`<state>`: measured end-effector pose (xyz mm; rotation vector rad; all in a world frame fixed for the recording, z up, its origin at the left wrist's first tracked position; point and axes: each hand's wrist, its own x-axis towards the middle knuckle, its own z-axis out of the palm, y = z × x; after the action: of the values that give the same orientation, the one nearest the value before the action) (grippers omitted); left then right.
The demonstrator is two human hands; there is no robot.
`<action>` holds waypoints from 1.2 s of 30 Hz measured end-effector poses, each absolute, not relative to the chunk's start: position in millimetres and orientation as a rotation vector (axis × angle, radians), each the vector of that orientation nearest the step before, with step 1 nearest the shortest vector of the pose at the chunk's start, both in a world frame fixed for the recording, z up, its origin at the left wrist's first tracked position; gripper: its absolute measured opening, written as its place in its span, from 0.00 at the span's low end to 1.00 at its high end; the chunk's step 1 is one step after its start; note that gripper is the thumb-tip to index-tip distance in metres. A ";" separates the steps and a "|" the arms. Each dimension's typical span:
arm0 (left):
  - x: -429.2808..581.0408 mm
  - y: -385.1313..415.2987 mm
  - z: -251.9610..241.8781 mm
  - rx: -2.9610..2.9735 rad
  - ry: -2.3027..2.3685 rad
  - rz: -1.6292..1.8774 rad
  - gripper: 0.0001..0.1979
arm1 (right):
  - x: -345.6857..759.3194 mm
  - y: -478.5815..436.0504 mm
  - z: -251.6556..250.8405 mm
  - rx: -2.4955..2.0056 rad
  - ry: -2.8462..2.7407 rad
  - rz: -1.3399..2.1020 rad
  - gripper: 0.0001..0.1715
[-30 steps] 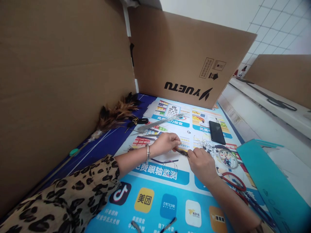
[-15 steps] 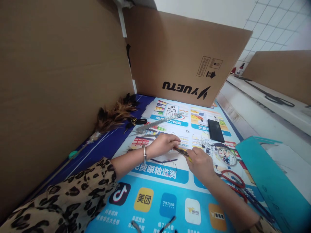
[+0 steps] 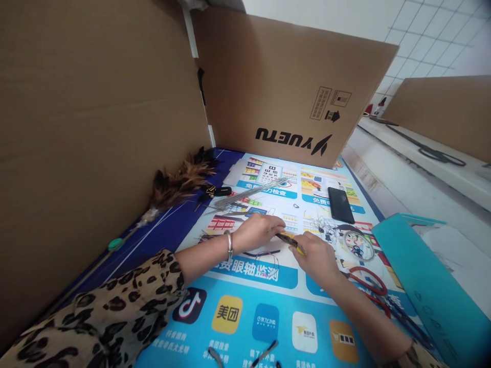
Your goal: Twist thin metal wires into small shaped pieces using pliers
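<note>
My right hand point(image 3: 316, 255) is wrapped round a pair of pliers point(image 3: 286, 239) with yellow handles, their dark jaws pointing left. At the jaw tips, my left hand point(image 3: 260, 230) has its fingers pinched together; whatever lies between them is too small to make out. Below the left hand, a thin loop of wire point(image 3: 267, 263) rests on the printed mat. Beyond it lies a bundle of straight silvery wires point(image 3: 251, 195). To the right of the pliers is a tangle of fine wire pieces point(image 3: 324, 225), next to a small round clear dish point(image 3: 358, 246).
A black phone point(image 3: 341, 205) lies beyond my right hand. Red-handled scissors point(image 3: 370, 280) and a teal box point(image 3: 418, 276) are at the right. Keys point(image 3: 215, 192) and a feather duster point(image 3: 180, 186) lie left, beside tall cardboard walls point(image 3: 291, 87).
Both hands and the pliers stay in nearly the same place. My right hand's grip on the handles has shifted slightly.
</note>
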<state>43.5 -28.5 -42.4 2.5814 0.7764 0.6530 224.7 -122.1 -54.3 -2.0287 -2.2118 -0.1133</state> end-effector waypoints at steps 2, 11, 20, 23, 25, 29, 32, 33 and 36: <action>44.2 -28.7 -44.2 2.610 0.772 0.642 0.15 | 224.9 -121.3 -53.4 -2.049 -2.212 -0.093 0.12; 48.0 -35.8 -47.0 2.611 0.781 0.626 0.10 | 226.0 -119.1 -45.4 -2.090 -2.230 -0.018 0.13; 50.4 -39.2 -52.8 2.606 0.767 0.563 0.07 | 228.1 -120.1 -45.8 -2.092 -2.245 0.008 0.14; 49.7 -38.3 -53.0 2.540 0.760 0.598 0.08 | 229.3 -118.7 -48.0 -2.058 -2.250 0.042 0.13; 48.9 -34.8 -53.1 2.440 0.795 0.705 0.09 | 230.4 -116.9 -51.1 -2.030 -2.231 0.063 0.13; 47.3 -19.2 -56.4 2.021 0.860 0.877 0.12 | 232.6 -114.5 -60.6 -2.009 -2.128 0.067 0.15; 46.5 -6.7 -61.1 1.632 0.760 0.842 0.14 | 233.6 -114.0 -66.0 -1.988 -2.069 0.107 0.15; 46.5 -4.0 -62.6 1.544 0.719 0.820 0.15 | 234.0 -113.7 -67.0 -1.977 -2.046 0.125 0.15; 46.8 -1.4 -65.4 1.420 0.638 0.784 0.16 | 235.5 -112.3 -67.6 -1.937 -1.966 0.176 0.15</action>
<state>46.8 -1.4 -65.4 1.4196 0.6381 0.7840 235.5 -112.3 -67.6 -1.9366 -1.9661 0.1764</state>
